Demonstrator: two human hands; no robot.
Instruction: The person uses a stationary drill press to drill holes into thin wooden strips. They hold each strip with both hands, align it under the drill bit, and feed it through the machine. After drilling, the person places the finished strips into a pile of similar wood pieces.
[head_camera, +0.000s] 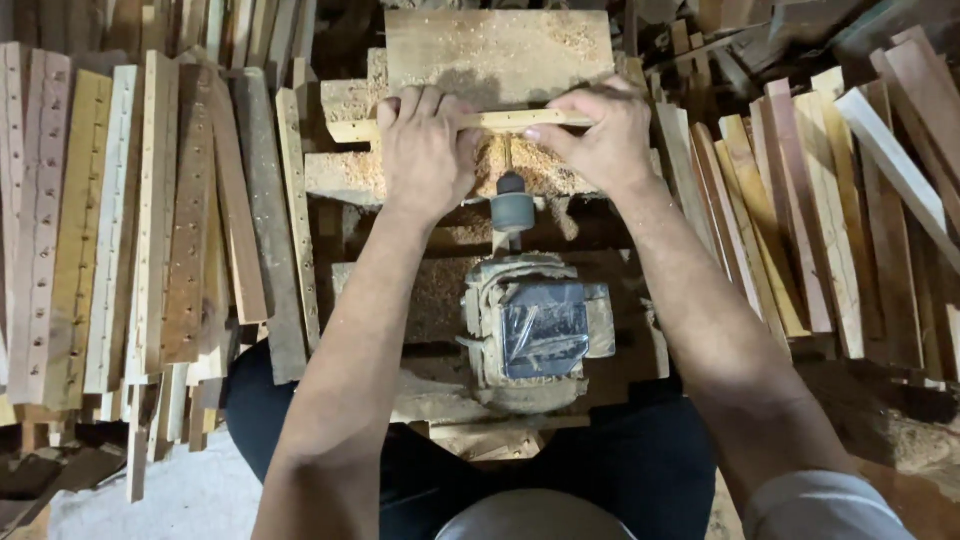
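The wooden strip (500, 121) lies crosswise on a sawdust-covered wooden block (500, 55), held at both ends — the left hand (425, 145) is closed over its left part, the right hand (600, 135) pinches its right part between thumb and fingers. Just below the strip, a drill chuck (512, 207) points up at it from a small motor (535, 330) wrapped in tape and plastic. By the look of it, the step in hand is boring a hole in the strip. The next move seems to call for a steady, even push against the bit, with fingers kept clear of it. Drilled strips (60, 230) are stacked at the left — plain slats (800, 220) at the right.
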